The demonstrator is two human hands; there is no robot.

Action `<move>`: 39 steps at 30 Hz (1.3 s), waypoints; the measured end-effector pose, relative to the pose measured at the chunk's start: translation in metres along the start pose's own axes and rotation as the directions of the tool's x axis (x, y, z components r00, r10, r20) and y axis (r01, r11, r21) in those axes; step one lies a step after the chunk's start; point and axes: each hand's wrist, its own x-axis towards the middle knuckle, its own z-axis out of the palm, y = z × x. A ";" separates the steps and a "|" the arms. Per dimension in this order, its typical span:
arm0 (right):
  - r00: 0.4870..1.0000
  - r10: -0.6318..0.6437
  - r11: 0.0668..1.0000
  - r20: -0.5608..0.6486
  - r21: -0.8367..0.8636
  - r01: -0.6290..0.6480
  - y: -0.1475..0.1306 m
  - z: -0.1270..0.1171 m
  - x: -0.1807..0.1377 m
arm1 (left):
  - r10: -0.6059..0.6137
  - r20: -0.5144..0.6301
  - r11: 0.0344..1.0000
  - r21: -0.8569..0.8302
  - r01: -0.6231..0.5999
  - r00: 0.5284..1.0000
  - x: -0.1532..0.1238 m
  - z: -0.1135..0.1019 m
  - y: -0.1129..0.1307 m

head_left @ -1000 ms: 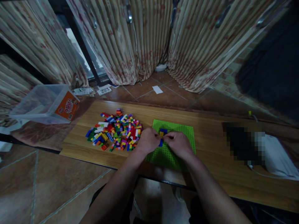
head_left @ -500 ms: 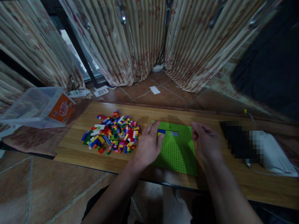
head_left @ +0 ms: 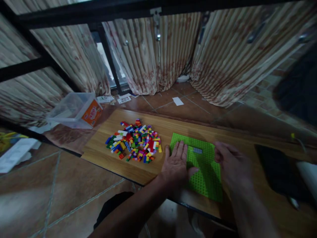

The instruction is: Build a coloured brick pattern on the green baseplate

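Observation:
A green studded baseplate (head_left: 209, 175) lies on the wooden table (head_left: 138, 167). My left hand (head_left: 177, 162) lies flat and open on the plate's left part, fingers stretched out, covering whatever is under it. My right hand (head_left: 231, 165) rests at the plate's right edge with its fingers loosely curled and blurred; nothing shows in it. One small grey brick (head_left: 197, 150) sits on the plate between the hands. A heap of small coloured bricks (head_left: 135, 142) lies on the table to the left of the plate.
A clear plastic tub (head_left: 74, 110) with an orange label stands at the table's far left end. A dark flat object (head_left: 277, 170) lies at the right. Striped curtains (head_left: 158, 56) hang behind, over a tiled floor with paper scraps.
Both hands left the blue and yellow bricks they pinched together. The left now lies flat over that spot; the right drew off to the plate's right edge. The view tilted up and left.

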 end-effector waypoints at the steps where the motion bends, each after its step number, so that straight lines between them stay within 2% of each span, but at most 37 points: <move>1: 1.000 -0.003 0.999 0.015 -0.033 0.003 0.001 0.000 -0.001 | 0.004 -0.003 1.000 -0.021 -0.004 1.000 -0.001 0.000 0.000; 9: 1.000 0.005 0.959 0.003 -0.284 -0.004 -0.001 0.009 -0.012 | -0.025 -0.071 0.976 -0.218 0.010 0.997 -0.001 -0.005 -0.001; 13: 1.000 0.024 0.950 -0.018 -0.309 -0.029 -0.003 0.019 -0.016 | -0.061 -0.151 0.958 -0.287 0.016 0.987 0.002 -0.017 -0.004; 17: 0.999 0.030 0.943 0.012 -0.333 -0.024 0.002 0.026 -0.019 | -0.132 -0.265 0.930 -0.368 0.026 0.955 0.005 -0.035 -0.014; 20: 0.997 0.022 0.914 0.078 -0.407 0.011 0.007 0.028 -0.021 | -0.238 -0.355 0.876 -0.480 0.042 0.904 0.009 -0.049 -0.034; 23: 0.993 0.008 0.899 0.114 -0.436 0.043 0.012 0.029 -0.022 | -0.440 -0.415 0.776 -0.621 0.106 0.796 0.012 -0.066 -0.067; 25: 0.993 -0.005 0.882 0.121 -0.467 0.062 0.015 0.029 -0.022 | -0.563 -0.402 0.692 -0.707 0.146 0.723 0.010 -0.079 -0.094; 28: 0.988 -0.039 0.859 0.152 -0.500 0.111 0.021 0.031 -0.023 | -0.661 -0.325 0.632 -0.726 0.269 0.676 -0.003 -0.100 -0.133; 30: 0.981 -0.070 0.851 0.179 -0.502 0.152 0.023 0.033 -0.025 | -0.670 -0.250 0.650 -0.652 0.390 0.699 -0.017 -0.112 -0.151; 31: 0.979 -0.084 0.851 0.185 -0.498 0.167 0.024 0.035 -0.026 | -0.657 -0.200 0.671 -0.595 0.442 0.727 -0.025 -0.118 -0.158; 33: 0.973 -0.107 0.857 0.204 -0.478 0.194 0.026 0.037 -0.028 | -0.647 -0.110 0.695 -0.493 0.524 0.755 -0.039 -0.127 -0.165; 36: 0.961 -0.140 0.854 0.237 -0.463 0.238 0.027 0.039 -0.030 | -0.614 -0.005 0.721 -0.412 0.558 0.789 -0.052 -0.134 -0.164; 39: 0.952 -0.167 0.827 0.256 -0.489 0.276 0.028 0.037 -0.029 | -0.582 0.050 0.745 -0.367 0.557 0.811 -0.053 -0.135 -0.158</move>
